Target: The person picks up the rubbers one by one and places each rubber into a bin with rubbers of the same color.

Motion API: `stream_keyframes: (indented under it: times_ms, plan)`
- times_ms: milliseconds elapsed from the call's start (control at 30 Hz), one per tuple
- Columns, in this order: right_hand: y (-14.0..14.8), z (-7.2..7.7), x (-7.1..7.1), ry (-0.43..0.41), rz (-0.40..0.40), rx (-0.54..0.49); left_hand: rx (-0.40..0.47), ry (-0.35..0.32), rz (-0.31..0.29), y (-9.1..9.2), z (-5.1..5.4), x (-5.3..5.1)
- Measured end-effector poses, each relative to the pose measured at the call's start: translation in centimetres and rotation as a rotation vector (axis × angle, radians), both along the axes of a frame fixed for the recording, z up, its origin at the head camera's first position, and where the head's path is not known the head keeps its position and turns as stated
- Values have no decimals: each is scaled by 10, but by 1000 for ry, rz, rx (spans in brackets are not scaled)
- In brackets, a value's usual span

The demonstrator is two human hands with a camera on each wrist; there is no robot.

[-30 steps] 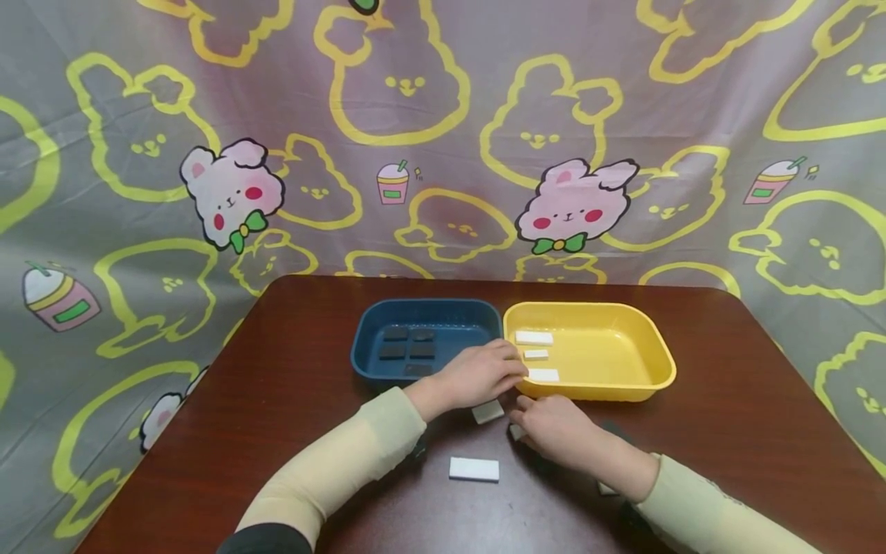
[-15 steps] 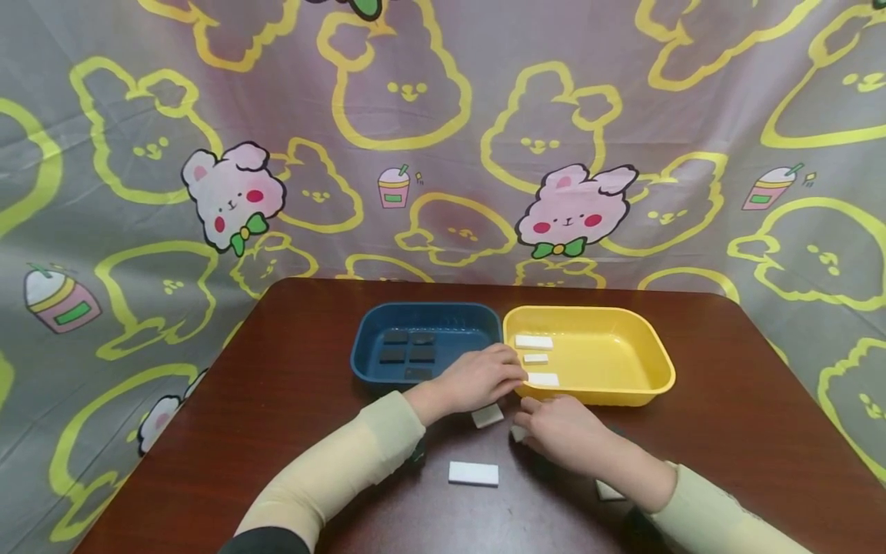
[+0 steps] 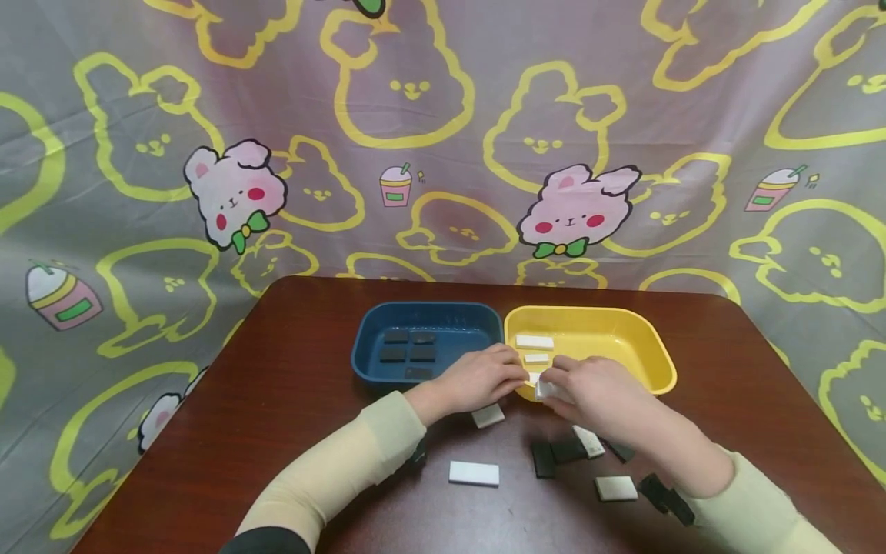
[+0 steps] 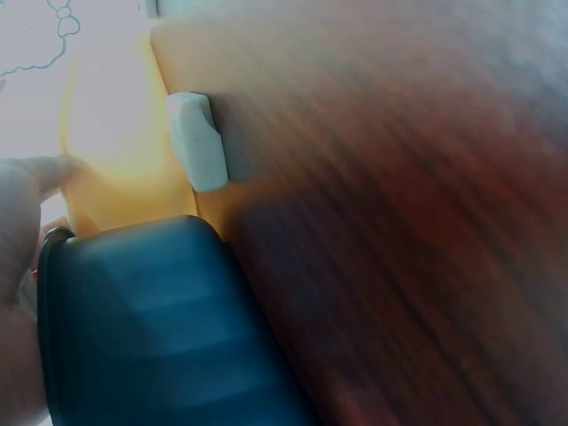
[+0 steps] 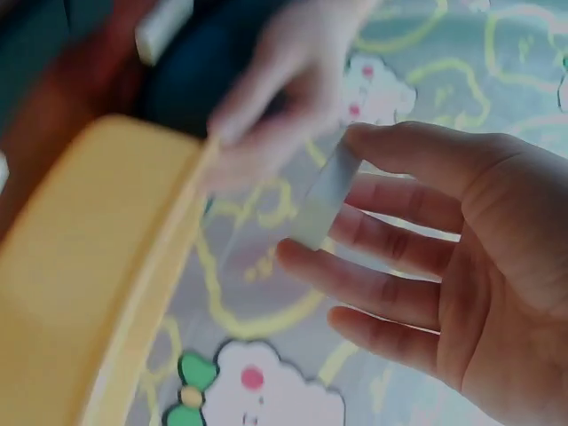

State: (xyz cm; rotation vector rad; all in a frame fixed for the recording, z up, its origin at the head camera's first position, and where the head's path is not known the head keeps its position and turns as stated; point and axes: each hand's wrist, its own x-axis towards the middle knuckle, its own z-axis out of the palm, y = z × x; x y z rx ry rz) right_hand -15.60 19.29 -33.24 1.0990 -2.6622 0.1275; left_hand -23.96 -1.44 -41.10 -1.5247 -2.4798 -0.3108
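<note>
My left hand point(image 3: 477, 378) holds the near-left rim of a yellow tray point(image 3: 626, 354), beside a blue tray point(image 3: 464, 336); in the right wrist view its thumb and fingers pinch that rim. Between thumb and fingertips, my right hand point(image 3: 605, 396) pinches a white rectangular tile point(image 3: 545, 389), just over the yellow tray's near edge. The same tile point(image 5: 327, 200) shows tilted and blurred in the right wrist view. Along the yellow tray's left side lie white tiles point(image 3: 534, 342), one partly hidden by the held tile. Several dark tiles point(image 3: 393, 355) lie in rows inside the blue tray.
On the brown table point(image 3: 298, 385) lie a white tile point(image 3: 474, 473) in front and a pale tile point(image 3: 487, 415) below my left hand. Dark tiles point(image 3: 544, 459) and pale tiles point(image 3: 615, 488) are scattered near my right forearm. A patterned curtain point(image 3: 443, 154) hangs behind.
My right hand has picked up a white tile from the table and carried it up and forward to the yellow tray, uncovering tiles underneath. My left hand has stayed in place.
</note>
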Motion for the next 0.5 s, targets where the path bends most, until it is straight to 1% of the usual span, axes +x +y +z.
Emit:
stream_keyframes:
  times_ms: [67,167,267,367,500]
  plan:
    - [6,6,-7,-8,-52,-26,-1,-4,-1,0,0,-1]
    - [17,10,-23,-16,-126,-57,-7,-18,-3,0,1,-1]
    - [28,8,-41,-18,-179,-54,-14,-27,-2,0,1,-1]
    - [37,6,-57,-46,-226,-41,-16,-29,-5,0,1,-1]
    - [44,-1,-78,-81,-268,-17,-8,-30,-11,-1,1,-1]
